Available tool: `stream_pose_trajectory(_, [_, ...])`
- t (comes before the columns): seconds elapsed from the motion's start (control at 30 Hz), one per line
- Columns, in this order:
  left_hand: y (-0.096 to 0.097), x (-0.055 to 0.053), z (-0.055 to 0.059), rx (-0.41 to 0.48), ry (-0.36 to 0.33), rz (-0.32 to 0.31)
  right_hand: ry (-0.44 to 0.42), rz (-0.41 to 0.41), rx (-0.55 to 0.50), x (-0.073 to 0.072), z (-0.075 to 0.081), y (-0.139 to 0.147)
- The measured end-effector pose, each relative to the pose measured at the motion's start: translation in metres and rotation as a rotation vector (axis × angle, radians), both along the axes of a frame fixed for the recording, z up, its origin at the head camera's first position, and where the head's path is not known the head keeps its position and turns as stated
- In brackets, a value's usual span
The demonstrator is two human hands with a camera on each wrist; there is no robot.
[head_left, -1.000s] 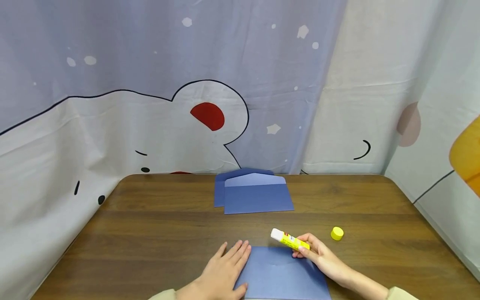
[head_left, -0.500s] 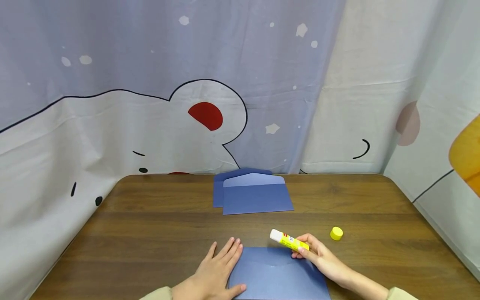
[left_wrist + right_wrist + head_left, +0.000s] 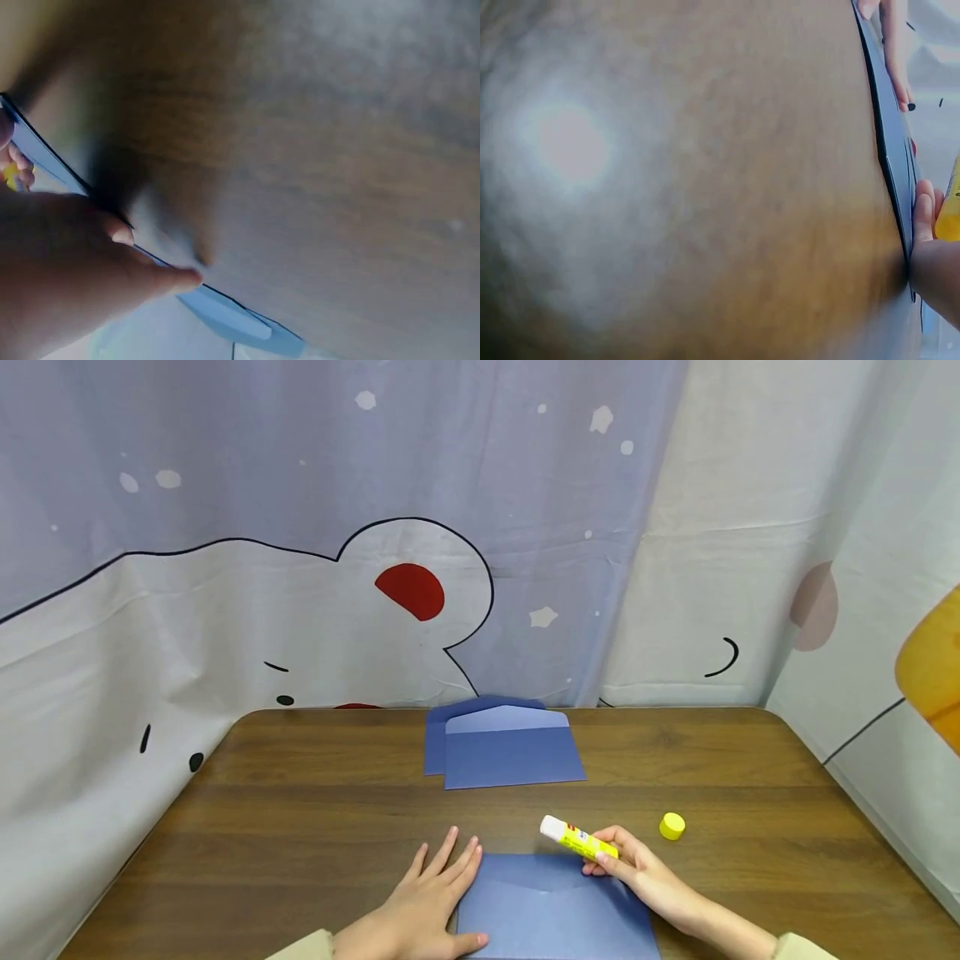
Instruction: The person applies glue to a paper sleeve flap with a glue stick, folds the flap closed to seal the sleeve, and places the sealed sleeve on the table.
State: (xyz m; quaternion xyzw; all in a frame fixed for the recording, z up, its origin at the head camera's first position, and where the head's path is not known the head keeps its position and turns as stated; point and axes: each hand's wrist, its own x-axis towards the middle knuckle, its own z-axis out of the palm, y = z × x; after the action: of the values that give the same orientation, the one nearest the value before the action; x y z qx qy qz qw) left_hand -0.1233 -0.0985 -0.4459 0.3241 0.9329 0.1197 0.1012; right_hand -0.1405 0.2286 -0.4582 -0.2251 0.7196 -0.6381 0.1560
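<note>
A blue envelope lies at the table's near edge, its flap folded down with the point toward me. My left hand rests with spread fingers along its left side, the thumb over the envelope's edge and the other fingers reaching onto the wood. Between thumb and fingers my right hand holds a yellow glue stick, white end up and to the left, over the envelope's top right part. The right wrist view catches the glue stick's yellow end at its right border.
Two more blue envelopes overlap at the table's far edge, the front one with its lighter flap raised. A yellow cap sits on the wooden table, right of the glue stick. A printed curtain hangs behind.
My left hand has slid left and its fingers have spread, uncovering more of the envelope's left side. The right hand keeps the glue stick in nearly the same place.
</note>
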Motion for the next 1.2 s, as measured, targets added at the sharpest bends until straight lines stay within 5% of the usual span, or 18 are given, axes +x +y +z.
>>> stream_pose_trajectory(0.1, [0.002, 0.000, 0.000, -0.032, 0.140, -0.032, -0.002, 0.003, 0.019, 0.000, 0.001, 0.000])
stream_pose_trajectory(0.27, [0.018, -0.003, 0.001, -0.107, 0.480, -0.195, -0.009, 0.013, 0.029, 0.000, 0.002, 0.000])
stream_pose_trajectory(0.33, [0.028, -0.006, 0.001, -0.120, 0.516, -0.269, -0.015, 0.013, 0.025, -0.001, 0.003, 0.001])
stream_pose_trajectory(0.5, [0.053, -0.011, 0.002, -0.174, 0.370, -0.359, -0.039, 0.019, 0.021, -0.001, 0.003, 0.002])
stream_pose_trajectory(0.77, [0.067, -0.015, -0.001, -0.233, 0.229, -0.381, -0.043, 0.025, 0.013, 0.000, 0.003, 0.002])
stream_pose_trajectory(1.2, [0.068, -0.015, 0.001, -0.165, 0.218, -0.339, -0.044, 0.070, -0.054, 0.000, 0.001, 0.005])
